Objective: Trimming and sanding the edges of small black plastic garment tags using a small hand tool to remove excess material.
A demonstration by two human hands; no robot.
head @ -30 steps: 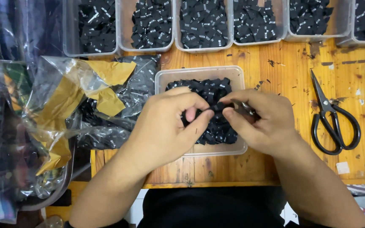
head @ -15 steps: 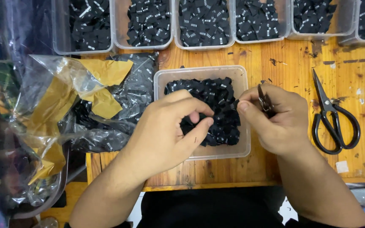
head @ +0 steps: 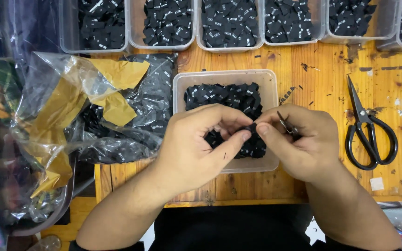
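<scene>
Both hands (head: 252,139) pinching black label (head: 251,127)

trays of black labels (head: 229,24) — 7 | scissors (head: 368,128) — 1 | hands (head: 196,144) — 2

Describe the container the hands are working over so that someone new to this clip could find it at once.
On the wooden table, a row of clear tubs runs along the far edge. Nearer the person, one clear rectangular tub of small black labels stands alone, partly under the left hand and right hand. Unlike the others, it stands apart from the row.
</scene>
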